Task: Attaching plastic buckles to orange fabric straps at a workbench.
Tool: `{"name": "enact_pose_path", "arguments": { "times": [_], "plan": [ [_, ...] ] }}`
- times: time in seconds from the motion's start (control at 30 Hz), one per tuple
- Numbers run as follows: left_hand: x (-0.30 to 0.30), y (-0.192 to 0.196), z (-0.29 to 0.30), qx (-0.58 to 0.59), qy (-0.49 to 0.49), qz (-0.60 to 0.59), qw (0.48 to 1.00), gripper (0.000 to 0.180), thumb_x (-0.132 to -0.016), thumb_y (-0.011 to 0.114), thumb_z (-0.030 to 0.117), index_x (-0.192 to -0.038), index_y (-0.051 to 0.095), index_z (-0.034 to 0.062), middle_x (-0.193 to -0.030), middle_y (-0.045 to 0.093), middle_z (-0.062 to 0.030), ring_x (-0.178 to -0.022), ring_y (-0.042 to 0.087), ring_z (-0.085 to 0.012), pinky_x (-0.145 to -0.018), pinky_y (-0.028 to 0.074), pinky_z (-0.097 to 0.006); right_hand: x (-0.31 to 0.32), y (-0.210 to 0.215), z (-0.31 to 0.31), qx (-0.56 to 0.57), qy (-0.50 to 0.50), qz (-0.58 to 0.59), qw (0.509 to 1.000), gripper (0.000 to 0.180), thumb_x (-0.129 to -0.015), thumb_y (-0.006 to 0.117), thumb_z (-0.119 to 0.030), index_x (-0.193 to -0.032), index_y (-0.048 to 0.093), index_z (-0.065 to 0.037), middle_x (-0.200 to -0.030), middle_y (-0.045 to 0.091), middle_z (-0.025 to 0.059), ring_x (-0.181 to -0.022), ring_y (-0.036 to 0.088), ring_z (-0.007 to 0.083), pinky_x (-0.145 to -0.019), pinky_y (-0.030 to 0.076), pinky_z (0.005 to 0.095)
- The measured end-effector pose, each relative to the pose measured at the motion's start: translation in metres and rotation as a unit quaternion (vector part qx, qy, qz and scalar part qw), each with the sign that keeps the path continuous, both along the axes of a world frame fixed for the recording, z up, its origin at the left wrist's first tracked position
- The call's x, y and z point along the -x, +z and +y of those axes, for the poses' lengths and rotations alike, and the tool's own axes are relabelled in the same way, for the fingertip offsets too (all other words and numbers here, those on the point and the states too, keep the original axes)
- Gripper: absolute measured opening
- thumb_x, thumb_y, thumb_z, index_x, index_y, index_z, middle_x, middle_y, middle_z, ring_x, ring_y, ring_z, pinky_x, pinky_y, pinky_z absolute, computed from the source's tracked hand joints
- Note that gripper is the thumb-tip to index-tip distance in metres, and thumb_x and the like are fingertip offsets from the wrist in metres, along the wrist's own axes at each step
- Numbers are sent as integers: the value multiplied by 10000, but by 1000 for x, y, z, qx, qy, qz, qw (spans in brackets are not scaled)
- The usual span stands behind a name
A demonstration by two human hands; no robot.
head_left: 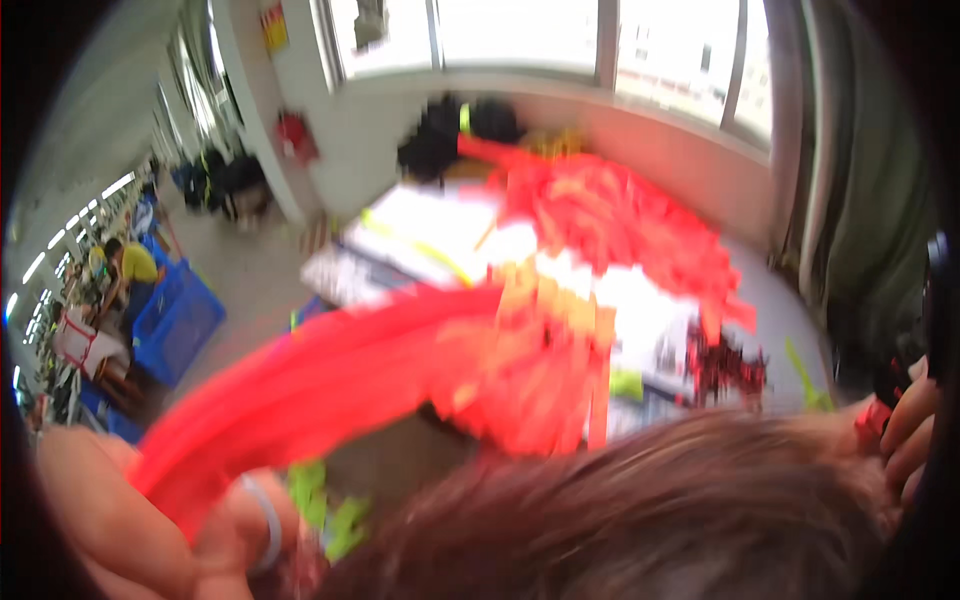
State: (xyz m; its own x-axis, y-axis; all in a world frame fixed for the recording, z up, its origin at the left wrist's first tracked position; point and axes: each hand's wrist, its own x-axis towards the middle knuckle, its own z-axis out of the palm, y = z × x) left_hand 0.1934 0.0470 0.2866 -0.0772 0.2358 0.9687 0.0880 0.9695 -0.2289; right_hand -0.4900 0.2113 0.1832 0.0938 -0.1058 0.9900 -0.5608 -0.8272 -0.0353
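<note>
My left hand, close and cut off at the lower left, is closed round a long bundle of bright red fabric strips. A pale band circles part of that hand. The bundle stretches right to a bunched end with orange edges over the table; motion blurs it. At the far right rim is part of my right hand, its fingers curled beside a small red-and-black thing. What they hold is hidden. Dark hair covers the lower middle.
A white-topped table holds a heap of red strips, a dark red tangle and yellow pieces. Black items lie by the windows. Lime-green pieces lie below. Left stand blue bins and a person in yellow.
</note>
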Motion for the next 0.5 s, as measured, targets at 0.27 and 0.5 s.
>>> {"name": "enact_pose_path", "arguments": {
  "times": [0.27,0.5],
  "plan": [
    [29,-58,10,-50,76,43,995,102,-815,517,77,-771,449,14,-606,310,11,-489,240,-95,-466,226,-261,-194,20,-101,-145,82,0,986,207,-868,567,-108,-1052,616,-26,-741,575,22,-576,514,86,-530,441,216],
    [95,-45,-4,-174,68,-10,982,131,-831,474,99,-747,441,4,-595,291,10,-489,215,-90,-478,210,-264,-209,26,-129,-337,81,-99,933,208,-870,552,-108,-1055,611,-36,-716,561,17,-551,496,79,-502,426,203]
  ]
}}
